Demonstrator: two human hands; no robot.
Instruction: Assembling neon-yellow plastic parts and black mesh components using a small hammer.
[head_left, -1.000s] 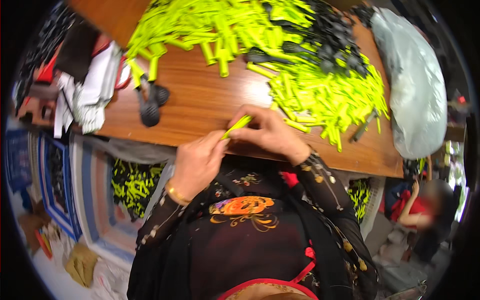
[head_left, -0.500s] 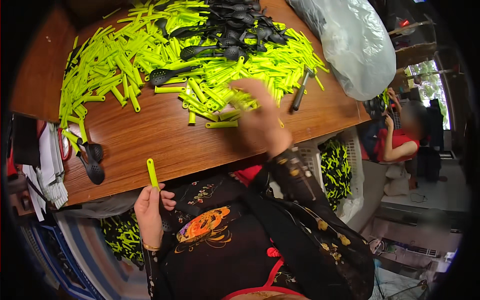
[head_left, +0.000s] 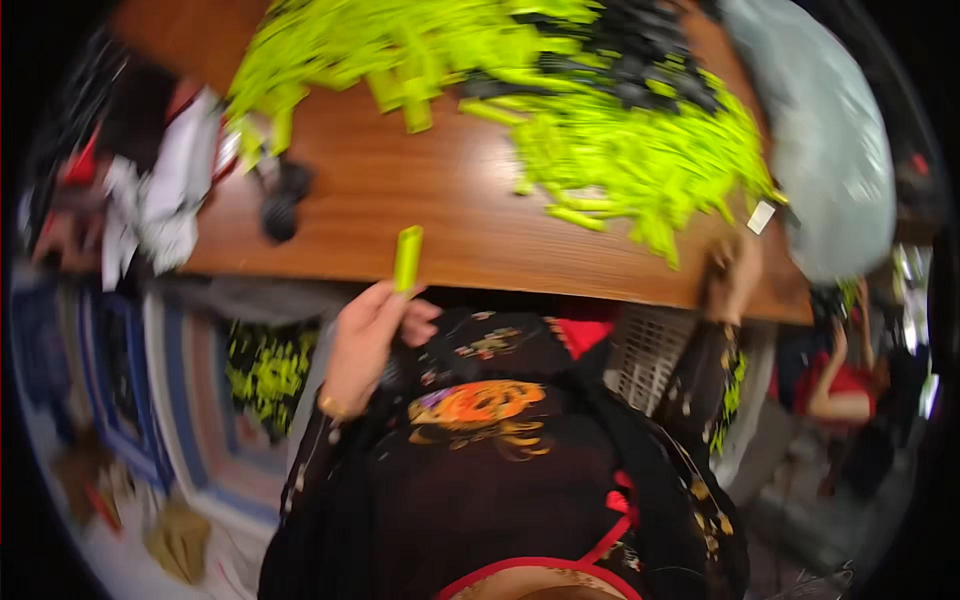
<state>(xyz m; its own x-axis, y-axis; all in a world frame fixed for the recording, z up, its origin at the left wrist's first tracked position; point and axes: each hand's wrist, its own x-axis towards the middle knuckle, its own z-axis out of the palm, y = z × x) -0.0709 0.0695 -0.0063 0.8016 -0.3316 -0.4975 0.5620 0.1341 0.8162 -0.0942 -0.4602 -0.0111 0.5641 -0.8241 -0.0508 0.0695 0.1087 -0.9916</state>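
My left hand (head_left: 368, 335) is closed on one end of a lime-green plastic handle (head_left: 408, 258), which stands up from the fingertips at the table's front edge. My right hand (head_left: 738, 275), blurred, is on the table's right side, wrapped round a hammer whose pale head (head_left: 761, 217) shows above the fingers. A large heap of similar green handles (head_left: 630, 160) lies beyond both hands. Among them are black kitchen spoon heads (head_left: 640, 60). Two black spoon heads with green handles (head_left: 280, 205) lie at the table's left.
A big clear plastic bag (head_left: 835, 150) stands at the table's right end. White papers (head_left: 180, 190) are at the left edge. Below the table are a bin of green and black pieces (head_left: 265, 375) and a white basket (head_left: 650, 350). Another person in red (head_left: 840, 395) sits far right.
My right hand has moved right, from over the heap to the hammer, and closed on it. My left hand keeps the green handle. The view has shifted.
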